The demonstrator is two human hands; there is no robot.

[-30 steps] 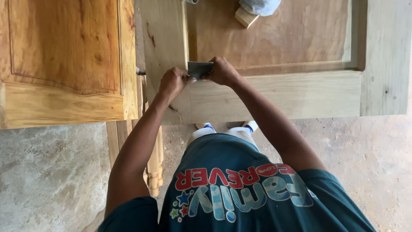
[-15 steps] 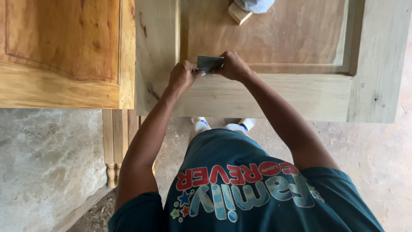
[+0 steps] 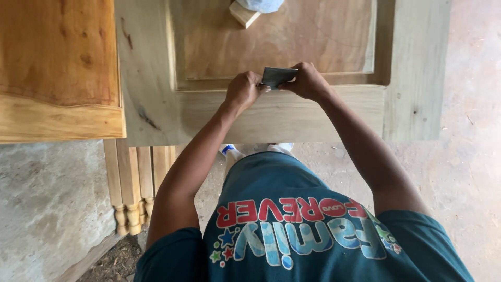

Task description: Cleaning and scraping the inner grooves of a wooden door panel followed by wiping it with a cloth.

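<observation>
A left hand (image 3: 241, 93) and right hand (image 3: 308, 81) each pinched an end of a thin metal scraper (image 3: 276, 77), held against the near rail of an unfinished panelled door (image 3: 412, 78). Tilted too steeply, the blade risked gouging the wood or slipping onto fingers; farther off lay a small wooden block (image 3: 243, 14).

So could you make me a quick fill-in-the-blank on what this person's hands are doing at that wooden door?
1. Both hands grip one thin ____ scraper blade.
2. The left hand and right hand work over an unfinished wooden ____.
3. Turned wooden ____ lie on the floor under the varnished panel.

Missing words: metal; door; spindles
</observation>
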